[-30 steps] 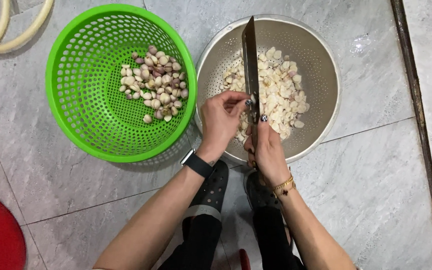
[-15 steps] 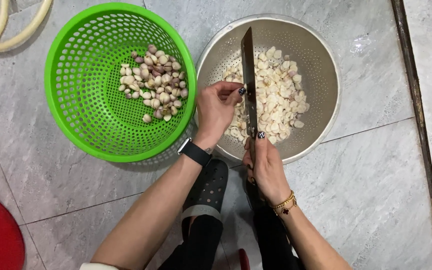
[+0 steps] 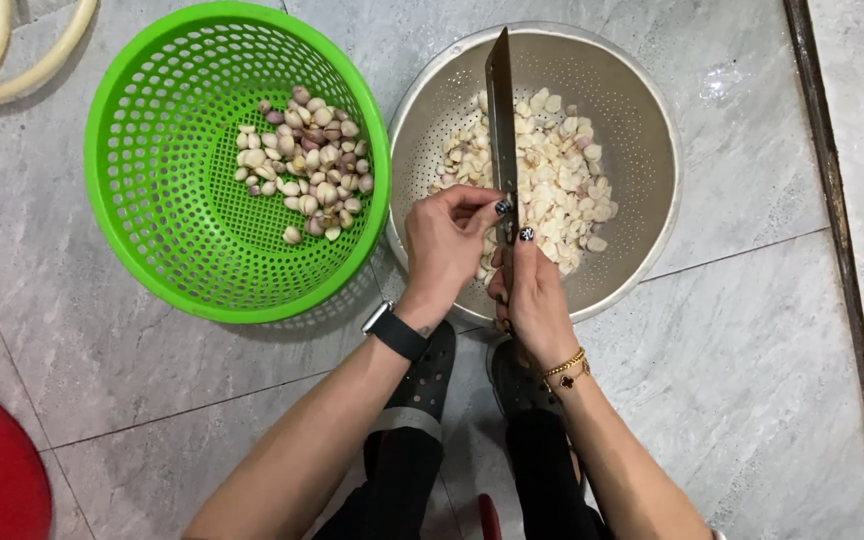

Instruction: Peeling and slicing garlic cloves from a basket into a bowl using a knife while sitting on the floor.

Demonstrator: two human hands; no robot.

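Over the perforated steel colander (image 3: pixel 642 120) of pale peeled cloves, the right hand (image 3: pixel 532 290) grasps a long-bladed knife (image 3: pixel 500 110) while the left hand (image 3: pixel 447 245) pinches at its blade, right of the green plastic basket (image 3: pixel 152 250).

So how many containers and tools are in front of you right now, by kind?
Green plastic basket: 1
Metal colander: 1
Knife: 1, held in the right hand; the left hand is at the blade
Total: 3
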